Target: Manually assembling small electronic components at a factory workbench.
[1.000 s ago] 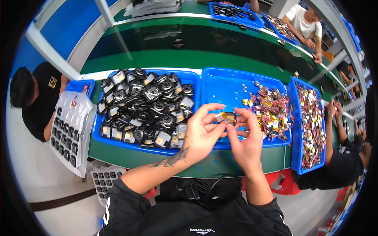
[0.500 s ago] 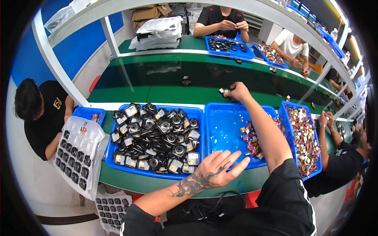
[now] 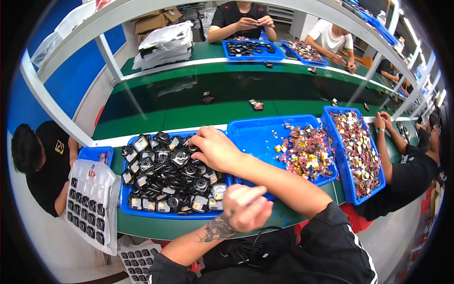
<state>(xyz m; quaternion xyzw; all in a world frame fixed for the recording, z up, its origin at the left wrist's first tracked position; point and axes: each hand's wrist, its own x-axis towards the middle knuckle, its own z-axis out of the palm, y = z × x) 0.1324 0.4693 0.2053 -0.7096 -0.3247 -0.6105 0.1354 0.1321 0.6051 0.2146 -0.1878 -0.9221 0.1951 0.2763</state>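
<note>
My right hand (image 3: 215, 149) reaches over the right side of a blue tray (image 3: 124, 206) heaped with black watch cases (image 3: 180, 157). Its thumb and fingers are bent around one watch case (image 3: 192, 146) at the edge of the heap; the hand partly hides that piece. Closer to me, my left hand (image 3: 247, 206) hovers near the tray's front right corner. Motion smears its curled fingers, and whether they hold anything cannot be made out. A small red, white and yellow part (image 3: 257, 105) lies on the green belt (image 3: 189, 106) beyond the trays.
To the right stand a blue tray (image 3: 250, 124) of small coloured parts (image 3: 307, 151) and a fuller blue bin (image 3: 347, 187). A white moulded tray (image 3: 87, 189) with round black pieces leans at left, beside a seated person (image 3: 45, 161). Other people sit across the belt and at right.
My right hand has let go of the small coloured part on the belt and come back left to the watch cases. My left hand has drawn its fingers in. The whole view has shifted slightly.
</note>
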